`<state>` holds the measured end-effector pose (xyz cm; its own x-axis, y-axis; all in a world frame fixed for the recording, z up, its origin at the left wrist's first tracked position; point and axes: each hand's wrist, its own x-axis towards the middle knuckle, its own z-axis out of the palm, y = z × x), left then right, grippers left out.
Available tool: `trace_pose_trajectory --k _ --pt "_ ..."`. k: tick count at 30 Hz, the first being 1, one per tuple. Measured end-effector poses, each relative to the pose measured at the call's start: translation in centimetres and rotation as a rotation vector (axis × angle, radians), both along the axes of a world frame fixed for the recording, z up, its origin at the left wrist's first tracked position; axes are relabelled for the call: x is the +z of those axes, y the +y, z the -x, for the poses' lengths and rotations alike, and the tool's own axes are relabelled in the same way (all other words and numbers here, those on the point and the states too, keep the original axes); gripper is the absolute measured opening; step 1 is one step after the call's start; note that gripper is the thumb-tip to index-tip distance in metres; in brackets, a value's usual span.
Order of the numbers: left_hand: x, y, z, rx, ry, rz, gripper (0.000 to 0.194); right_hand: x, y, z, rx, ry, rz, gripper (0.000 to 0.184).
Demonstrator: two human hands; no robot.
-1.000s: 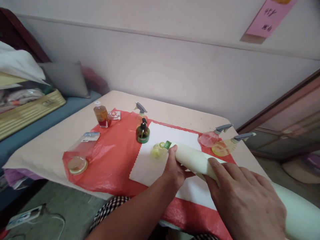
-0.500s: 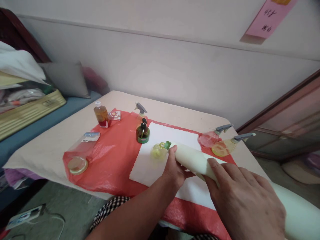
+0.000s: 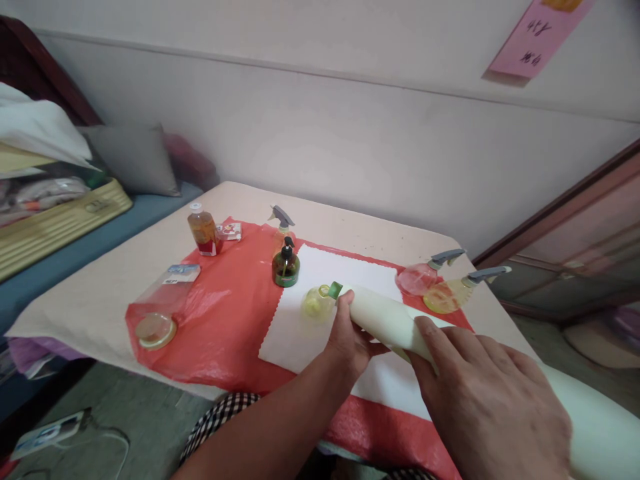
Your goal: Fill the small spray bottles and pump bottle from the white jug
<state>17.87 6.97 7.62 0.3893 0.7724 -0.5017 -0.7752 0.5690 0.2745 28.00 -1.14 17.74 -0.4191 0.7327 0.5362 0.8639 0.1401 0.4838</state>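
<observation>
A long pale green bottle (image 3: 383,313) lies tilted across the right side of the view, running out at the lower right. My left hand (image 3: 353,340) grips it from below near its green tip (image 3: 335,289). Further back along its body, my right hand (image 3: 485,387) is closed over the top. The tip points down to the left at the mouth of a small clear spray bottle body (image 3: 316,305) with yellow-green liquid. I cannot tell whether the two touch. White paper (image 3: 287,333) lies under the small bottle, on a red plastic sheet (image 3: 215,313).
Left of the paper stand a dark green pump bottle (image 3: 287,265) and a grey-headed spray bottle (image 3: 283,223). Pink (image 3: 417,277) and yellow (image 3: 445,296) spray bottles are at the right. An amber bottle (image 3: 204,230), small box (image 3: 231,231) and round dish (image 3: 156,330) lie leftward.
</observation>
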Motion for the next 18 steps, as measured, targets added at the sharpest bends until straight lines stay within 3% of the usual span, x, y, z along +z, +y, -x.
trace_pose_trajectory --k 18 --pt "-0.10 -0.02 0.04 0.009 -0.026 0.018 0.056 -0.01 -0.10 0.18 0.002 0.004 -0.008 0.024"
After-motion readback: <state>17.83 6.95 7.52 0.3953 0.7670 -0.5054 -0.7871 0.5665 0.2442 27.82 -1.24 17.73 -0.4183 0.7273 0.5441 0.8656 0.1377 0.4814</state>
